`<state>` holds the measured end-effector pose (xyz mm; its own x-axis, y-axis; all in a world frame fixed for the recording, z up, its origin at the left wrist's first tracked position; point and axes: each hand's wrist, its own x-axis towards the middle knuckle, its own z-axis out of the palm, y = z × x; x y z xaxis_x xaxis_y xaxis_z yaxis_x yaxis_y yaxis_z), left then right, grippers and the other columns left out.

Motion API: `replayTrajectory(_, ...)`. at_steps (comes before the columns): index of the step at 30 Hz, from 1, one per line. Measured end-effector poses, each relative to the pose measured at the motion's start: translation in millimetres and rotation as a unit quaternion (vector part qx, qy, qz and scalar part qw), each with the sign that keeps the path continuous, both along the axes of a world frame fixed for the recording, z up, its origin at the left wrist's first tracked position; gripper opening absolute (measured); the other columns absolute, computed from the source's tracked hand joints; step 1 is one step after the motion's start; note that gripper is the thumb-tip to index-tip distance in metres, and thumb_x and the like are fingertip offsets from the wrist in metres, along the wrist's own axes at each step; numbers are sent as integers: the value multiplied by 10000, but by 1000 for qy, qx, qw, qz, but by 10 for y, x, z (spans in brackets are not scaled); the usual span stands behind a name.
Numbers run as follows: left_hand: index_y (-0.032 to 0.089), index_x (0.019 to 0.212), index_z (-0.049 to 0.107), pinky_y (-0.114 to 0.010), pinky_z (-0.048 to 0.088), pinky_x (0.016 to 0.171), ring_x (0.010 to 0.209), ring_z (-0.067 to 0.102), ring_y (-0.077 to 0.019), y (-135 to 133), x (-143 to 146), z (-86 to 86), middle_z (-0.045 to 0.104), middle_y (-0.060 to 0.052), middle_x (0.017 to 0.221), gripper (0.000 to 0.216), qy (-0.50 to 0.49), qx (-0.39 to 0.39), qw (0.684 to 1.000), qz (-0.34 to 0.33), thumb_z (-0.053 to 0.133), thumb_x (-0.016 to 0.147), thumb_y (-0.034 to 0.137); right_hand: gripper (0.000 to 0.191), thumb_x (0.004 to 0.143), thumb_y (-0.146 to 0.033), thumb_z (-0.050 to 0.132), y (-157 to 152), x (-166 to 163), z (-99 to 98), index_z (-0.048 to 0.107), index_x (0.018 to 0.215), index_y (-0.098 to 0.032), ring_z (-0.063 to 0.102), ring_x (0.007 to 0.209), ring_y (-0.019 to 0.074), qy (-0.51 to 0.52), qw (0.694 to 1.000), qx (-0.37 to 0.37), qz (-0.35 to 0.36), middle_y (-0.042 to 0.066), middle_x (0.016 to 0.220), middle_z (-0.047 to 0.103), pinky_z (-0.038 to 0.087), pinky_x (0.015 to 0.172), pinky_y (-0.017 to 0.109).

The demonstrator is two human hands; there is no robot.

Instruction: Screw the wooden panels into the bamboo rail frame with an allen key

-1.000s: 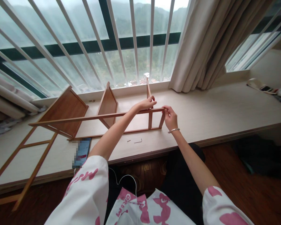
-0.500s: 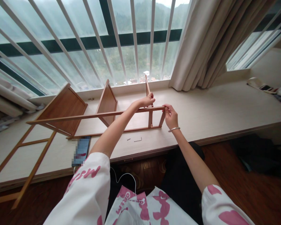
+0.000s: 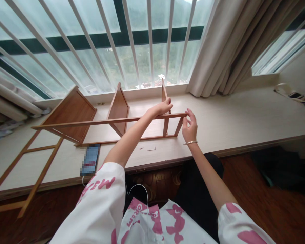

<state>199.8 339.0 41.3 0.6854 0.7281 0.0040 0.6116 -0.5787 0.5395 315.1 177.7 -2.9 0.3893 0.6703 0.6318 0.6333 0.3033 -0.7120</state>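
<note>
A brown wooden shelf frame [image 3: 99,122] lies on its side on the white window ledge, with three shelf boards standing up from it. My left hand [image 3: 164,107] reaches over the upper rail, its fingers closed on the near edge of the smallest shelf board [image 3: 163,88]; part of that grip is hidden. At the rail's right end is my right hand [image 3: 190,126], fingers spread apart, fingertips by the rail end. An L-shaped hex key [image 3: 151,149] and a small screw [image 3: 141,148] lie on the ledge in front of the frame.
To the left, a second ladder-like wooden frame [image 3: 40,169] sticks out over the ledge's front edge. A phone [image 3: 90,159] with a white cable lies near that edge. Barred windows and a beige curtain [image 3: 216,51] stand behind. Items lie on the ledge's far right.
My right hand's fingers have loosened from their pinch on the rail end and spread apart. My left hand keeps its place at the small board. The view has shifted slightly.
</note>
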Motion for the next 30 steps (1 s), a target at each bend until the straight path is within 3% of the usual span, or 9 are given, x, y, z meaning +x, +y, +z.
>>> replayTrajectory(2,191,954,340,-311,378,651,680,507,-183,-11,-10,6,533,-56,778,256,0,1,1000,-2,293,768,361,353,868,-214,379,-163,-114,-104,409,1218,-181,406,1133,179,-27,998,36,-41,103,1218,472,354,937,373)
replayTrajectory(4,194,958,340,-312,377,652,685,508,-186,-27,-23,20,535,-59,789,260,2,0,1000,-1,295,770,367,276,850,-176,401,-352,-285,-301,491,1111,-167,461,1041,180,-54,998,27,-25,92,1075,541,355,925,373)
replayTrajectory(8,201,971,336,-313,376,660,696,513,-189,-64,-43,66,538,-56,794,262,13,-12,1000,8,298,775,370,203,826,-158,427,-658,-765,-827,602,916,-209,503,886,188,-157,972,-125,125,62,917,587,387,799,350)
replayTrajectory(12,202,967,331,-310,373,650,690,512,-191,-89,-45,98,533,-51,775,255,15,-17,1000,6,294,778,369,184,813,-189,480,-718,-1248,-1171,627,908,-245,495,882,185,-225,934,-206,184,39,890,604,328,829,356)
replayTrajectory(15,198,968,330,-313,373,651,699,514,-196,-105,-50,100,534,-56,783,257,8,-16,1000,8,300,778,368,190,832,-230,462,-602,-1502,-1218,633,904,-270,491,865,185,-263,912,-236,208,27,842,618,287,853,366)
replayTrajectory(19,187,976,332,-325,377,672,716,523,-203,-129,-68,103,544,-70,795,268,3,-29,1000,10,298,783,370,204,841,-259,445,-361,-1688,-1168,634,919,-259,478,893,202,-298,896,-270,190,44,869,620,278,823,365)
replayTrajectory(30,176,1005,350,-332,379,673,713,521,-209,-128,-94,102,563,-85,808,308,2,-25,1000,13,297,775,374,218,818,-194,451,-114,-1822,-1219,662,766,-201,503,824,191,-353,871,-293,175,73,806,634,282,755,342)
